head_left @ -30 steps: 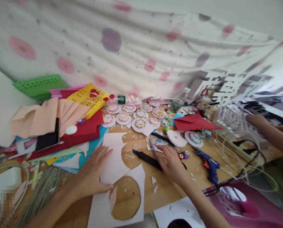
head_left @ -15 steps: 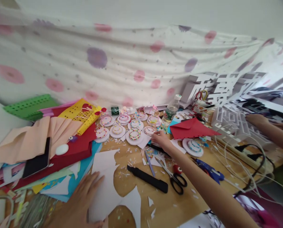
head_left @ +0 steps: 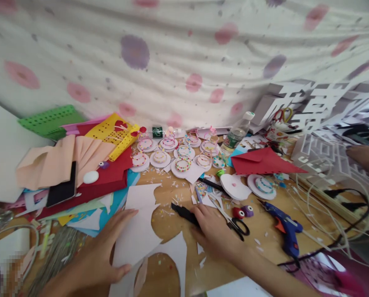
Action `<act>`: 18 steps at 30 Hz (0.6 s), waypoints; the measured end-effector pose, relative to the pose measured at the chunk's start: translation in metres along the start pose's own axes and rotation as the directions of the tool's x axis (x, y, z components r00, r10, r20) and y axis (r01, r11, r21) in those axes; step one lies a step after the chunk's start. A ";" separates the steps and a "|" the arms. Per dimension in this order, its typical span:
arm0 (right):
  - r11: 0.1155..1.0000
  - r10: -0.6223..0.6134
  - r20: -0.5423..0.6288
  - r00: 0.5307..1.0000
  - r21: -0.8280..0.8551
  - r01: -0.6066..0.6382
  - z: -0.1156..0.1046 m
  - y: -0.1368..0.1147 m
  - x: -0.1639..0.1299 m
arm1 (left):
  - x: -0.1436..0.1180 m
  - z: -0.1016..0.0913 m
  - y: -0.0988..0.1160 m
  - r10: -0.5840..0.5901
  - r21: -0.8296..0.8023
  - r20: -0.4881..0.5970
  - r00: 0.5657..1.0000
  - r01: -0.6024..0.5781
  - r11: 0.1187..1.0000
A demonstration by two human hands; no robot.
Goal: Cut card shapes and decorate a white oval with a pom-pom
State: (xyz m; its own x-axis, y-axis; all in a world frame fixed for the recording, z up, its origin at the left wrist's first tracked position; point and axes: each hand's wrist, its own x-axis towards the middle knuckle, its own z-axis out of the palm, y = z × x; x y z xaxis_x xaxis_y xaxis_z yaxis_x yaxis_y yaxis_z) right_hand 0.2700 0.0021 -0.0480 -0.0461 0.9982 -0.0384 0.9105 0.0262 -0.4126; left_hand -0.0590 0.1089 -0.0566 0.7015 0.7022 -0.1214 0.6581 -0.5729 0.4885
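Note:
My left hand (head_left: 110, 247) lies with thumb and fingers spread over the left edge of a white sheet (head_left: 138, 231) that has curved cut-outs. To its right, my right hand (head_left: 214, 231) is closed over the handle of a black utility knife (head_left: 183, 211), which lies on the table and points left. Black-handled scissors (head_left: 238, 226) rest just beyond that hand. A white round piece with a small pink spot (head_left: 235, 186) lies behind the scissors, beside a red and a purple owl-like bead (head_left: 247, 210).
Beaded bracelets on white discs (head_left: 183, 165) stand at the back with a water bottle (head_left: 236, 134). A blue glue gun (head_left: 283, 227), cables (head_left: 333, 239) and a red envelope (head_left: 265, 161) are right. Coloured felt and a black phone (head_left: 63, 185) lie left. Another person's hand (head_left: 365, 159) shows far right.
My right hand has come back from near the bracelets onto the utility knife. The white round piece and purple bead now show. My left hand stays at the sheet; the view has tilted down.

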 end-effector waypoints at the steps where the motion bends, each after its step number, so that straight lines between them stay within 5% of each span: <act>1: 0.999 0.005 0.015 1.000 -0.040 -0.004 0.003 0.000 -0.001 | 0.002 -0.006 0.000 -0.008 -0.056 0.035 0.999 0.010 0.998; 6: 0.987 -0.081 -0.103 0.991 -0.144 0.065 0.010 -0.004 -0.002 | 0.017 -0.039 0.003 -0.043 -0.351 0.212 0.976 0.117 0.929; 11: 0.853 -0.520 0.046 0.853 -0.025 0.521 0.021 -0.043 -0.022 | 0.040 -0.068 0.000 0.081 -0.694 0.242 0.967 0.114 0.711; 13: 0.825 -0.561 0.122 0.819 0.004 0.565 0.028 -0.050 -0.029 | 0.048 -0.079 -0.007 0.112 -0.758 0.230 0.967 0.105 0.643; 18: 0.843 -0.537 0.090 0.839 0.024 0.537 0.045 -0.046 -0.040 | 0.046 -0.091 -0.012 0.127 -0.893 0.029 0.991 -0.032 0.450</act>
State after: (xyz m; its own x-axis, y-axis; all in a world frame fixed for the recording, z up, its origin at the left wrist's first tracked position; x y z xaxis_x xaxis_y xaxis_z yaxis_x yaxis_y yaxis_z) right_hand 0.2113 -0.0418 -0.0686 -0.5647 0.8182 0.1077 0.7330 0.5573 -0.3900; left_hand -0.0596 0.1870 0.0109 0.7871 0.6112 -0.0831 0.0296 0.0971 0.9948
